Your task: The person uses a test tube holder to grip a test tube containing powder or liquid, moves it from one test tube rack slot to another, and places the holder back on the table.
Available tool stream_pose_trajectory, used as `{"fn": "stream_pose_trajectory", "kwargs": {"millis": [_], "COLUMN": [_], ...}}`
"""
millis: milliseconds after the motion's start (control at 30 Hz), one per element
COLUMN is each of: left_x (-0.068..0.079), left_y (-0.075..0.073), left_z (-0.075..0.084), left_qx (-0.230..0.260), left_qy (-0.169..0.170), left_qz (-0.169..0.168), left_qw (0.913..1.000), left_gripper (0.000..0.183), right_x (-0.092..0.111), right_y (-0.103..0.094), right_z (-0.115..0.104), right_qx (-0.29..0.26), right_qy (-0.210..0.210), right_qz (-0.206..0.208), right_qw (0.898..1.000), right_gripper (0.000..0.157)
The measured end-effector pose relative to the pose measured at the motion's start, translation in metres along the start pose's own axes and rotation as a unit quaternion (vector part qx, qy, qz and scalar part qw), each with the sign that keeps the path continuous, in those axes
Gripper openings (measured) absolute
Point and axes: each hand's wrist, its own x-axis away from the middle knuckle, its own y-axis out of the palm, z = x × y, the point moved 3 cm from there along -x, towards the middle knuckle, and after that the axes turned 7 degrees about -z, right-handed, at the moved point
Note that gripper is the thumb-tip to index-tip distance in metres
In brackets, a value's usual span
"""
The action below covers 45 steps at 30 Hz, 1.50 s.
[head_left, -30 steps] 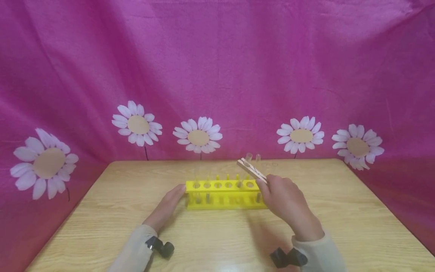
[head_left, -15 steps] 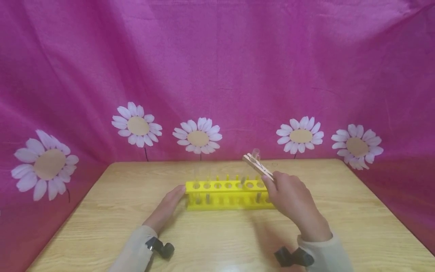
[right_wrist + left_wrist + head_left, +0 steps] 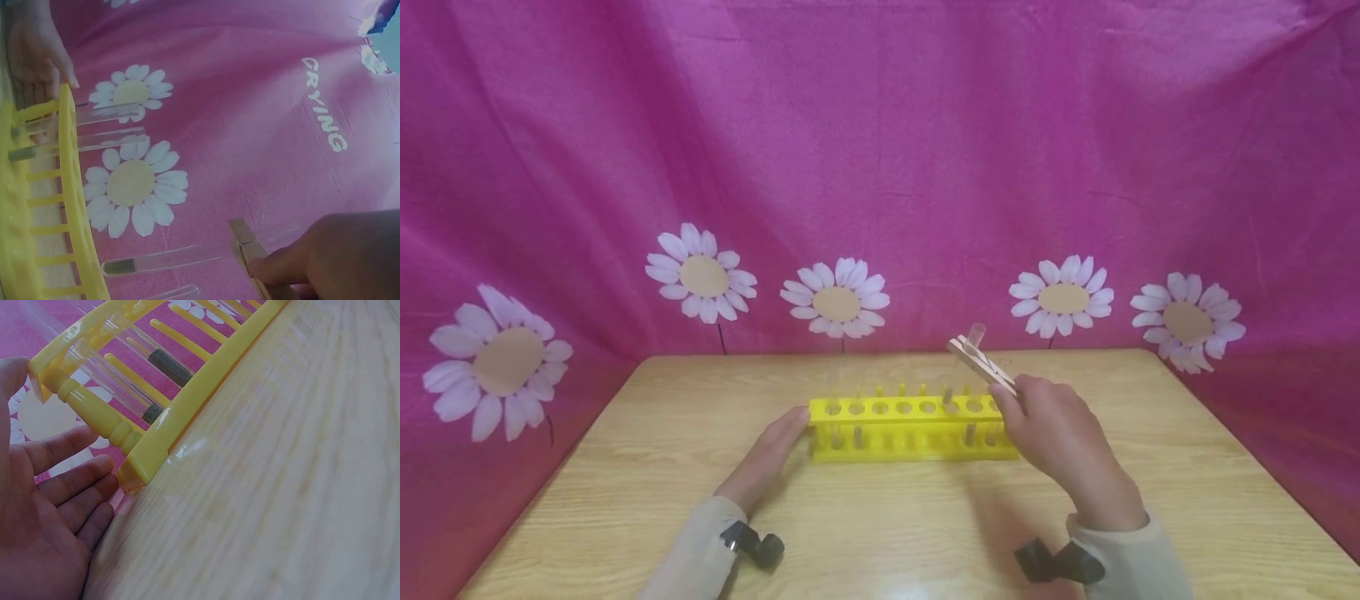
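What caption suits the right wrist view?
Right hand grips a wooden clothespin holding a test tube above a yellow rack.

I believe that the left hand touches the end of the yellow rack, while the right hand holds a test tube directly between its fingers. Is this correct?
Not quite: the right hand holds a wooden clothespin, which grips the test tube, as the right wrist view shows. The left hand does touch the end of the yellow rack.
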Motion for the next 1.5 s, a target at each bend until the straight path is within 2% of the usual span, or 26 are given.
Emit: {"fn": "stream_pose_trajectory", "kwargs": {"millis": [233,467,900,1133,1500], "left_x": [0.001,-0.001,0.000,0.001,0.001], "left_y": [0.001,0.000,-0.001,-0.001,-0.002], "left_z": [-0.002,0.000,-0.001,0.000,-0.002], "left_qx": [-0.002,-0.010,-0.009,-0.020,-0.020], "left_qy": [-0.020,-0.001,-0.010,-0.020,-0.032], "left_qz": [0.005,0.000,-0.004,0.003,0.007], "left_qw": [0.9998,1.0000,0.9999,0.9996,0.9993], "left_gripper": [0.070,0.064,0.066,0.076,0.082], "right_x": [-0.002,-0.003,-0.007,-0.009,-0.013], "right_y": [0.000,0.003,0.009,0.012,0.020], "right_z": [0.002,0.003,0.003,0.004,0.008], "right_qx": [0.006,0.006,0.029,0.024,0.018], "right_qy": [0.010,-0.001,0.003,0.012,0.032], "right_qz": [-0.006,-0.003,-0.013,-0.026,-0.049], "right_qw": [1.000,1.000,0.999,0.999,0.998], "right_gripper": [0.031,0.030,0.028,0.028,0.028]}}
